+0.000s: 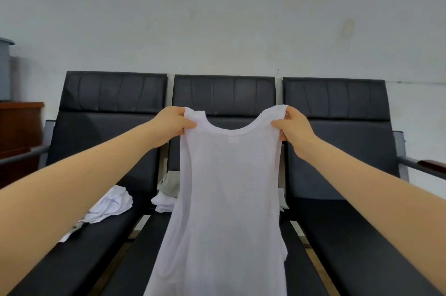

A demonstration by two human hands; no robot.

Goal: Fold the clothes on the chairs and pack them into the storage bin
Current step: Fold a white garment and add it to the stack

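Both arms are out, and the white vest (229, 187) hangs full length in front of the middle chair (224, 92). Left hand (172, 126) pinches one shoulder strap, right hand (293, 126) pinches the other. More crumpled clothes (111, 204) lie on the left chair (101, 131).

Hem of white tank top (224, 199) cut off at 6 o'clock edge. Fingertips of left hand (172, 124) and right hand (293, 126) hidden behind its straps. Pile of clothes (166, 195) on middle chair (224, 92) half covered. Grey container (4, 68) clipped at 9 o'clock.
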